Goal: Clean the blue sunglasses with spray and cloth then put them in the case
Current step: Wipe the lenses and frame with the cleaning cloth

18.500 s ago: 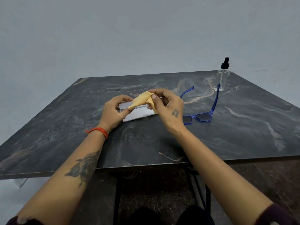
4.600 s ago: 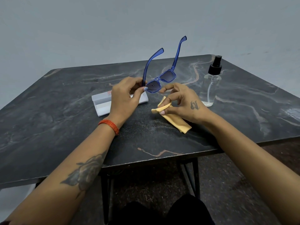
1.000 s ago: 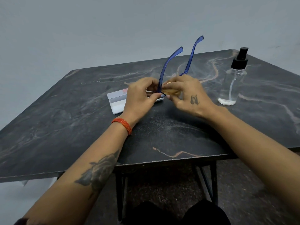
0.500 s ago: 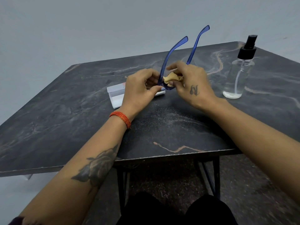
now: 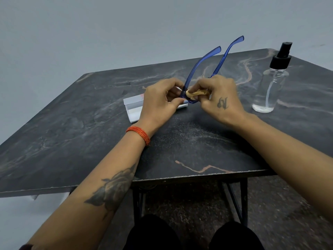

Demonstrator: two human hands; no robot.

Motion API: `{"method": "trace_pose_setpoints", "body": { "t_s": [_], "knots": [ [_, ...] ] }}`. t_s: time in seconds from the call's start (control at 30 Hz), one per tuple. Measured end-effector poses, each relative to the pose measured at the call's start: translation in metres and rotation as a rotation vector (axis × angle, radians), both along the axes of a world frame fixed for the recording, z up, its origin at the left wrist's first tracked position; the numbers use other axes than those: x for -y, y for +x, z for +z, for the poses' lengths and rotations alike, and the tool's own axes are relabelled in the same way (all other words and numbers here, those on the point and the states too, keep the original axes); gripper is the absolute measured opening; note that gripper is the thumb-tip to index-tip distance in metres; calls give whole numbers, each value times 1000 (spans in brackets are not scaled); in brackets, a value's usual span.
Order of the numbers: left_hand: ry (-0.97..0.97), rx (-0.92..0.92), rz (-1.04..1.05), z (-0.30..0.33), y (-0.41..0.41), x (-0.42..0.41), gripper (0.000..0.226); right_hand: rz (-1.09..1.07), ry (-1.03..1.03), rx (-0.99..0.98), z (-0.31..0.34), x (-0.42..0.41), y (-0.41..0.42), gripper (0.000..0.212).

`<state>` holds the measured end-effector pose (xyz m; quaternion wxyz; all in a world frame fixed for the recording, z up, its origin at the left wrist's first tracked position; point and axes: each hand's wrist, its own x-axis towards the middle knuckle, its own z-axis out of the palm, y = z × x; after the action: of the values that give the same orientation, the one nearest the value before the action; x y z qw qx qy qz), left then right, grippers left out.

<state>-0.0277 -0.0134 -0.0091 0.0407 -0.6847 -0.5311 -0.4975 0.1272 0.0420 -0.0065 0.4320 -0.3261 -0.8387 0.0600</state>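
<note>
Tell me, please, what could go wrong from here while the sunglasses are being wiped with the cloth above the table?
1. The left hand pinches only one corner of the blue sunglasses; the rubbing of the right hand with the yellow cloth might twist the frame or slip it free.
2. The spray bottle stands beside the right wrist; a wide stroke could knock it over.
3. The raised temples stick out unsupported and may flex under pressure.

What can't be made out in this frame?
- Sunglasses lenses, head view: hidden behind the left hand, right hand and cloth, so their cleanliness can't be judged.
- Case: largely behind the left hand; open or closed unclear, its red print too small to read.
- Bottle: clear, liquid level hard to read.
</note>
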Motion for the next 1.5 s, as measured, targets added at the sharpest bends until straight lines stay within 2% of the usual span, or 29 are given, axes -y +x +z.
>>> {"method": "trace_pose_setpoints", "body": {
  "t_s": [0.27,0.6,0.67,0.8,0.97,1.27,1.33,1.43,1.5],
  "knots": [
    [41,31,-12,4,1,5,26,13,115,-35,-2,2,-3,20],
    [15,9,8,4,-2,1,26,50,-30,-85,6,2,-3,17],
    [23,20,4,5,-2,-1,27,49,-14,-95,8,1,-5,18],
    [8,43,1,2,0,0,25,20,48,-99,4,3,-4,35],
    [36,31,-1,4,1,2,24,8,58,-48,1,0,-7,21],
    [29,-25,0,-2,0,2,21,73,-22,-29,3,4,-2,24],
    [37,-17,-10,-2,0,1,21,53,-40,-67,3,6,1,24],
    [41,-18,-28,0,1,1,22,-6,-30,-101,5,8,1,35],
    [49,-11,-34,0,2,1,22,-30,9,-78,3,8,1,30]
  ]
}}
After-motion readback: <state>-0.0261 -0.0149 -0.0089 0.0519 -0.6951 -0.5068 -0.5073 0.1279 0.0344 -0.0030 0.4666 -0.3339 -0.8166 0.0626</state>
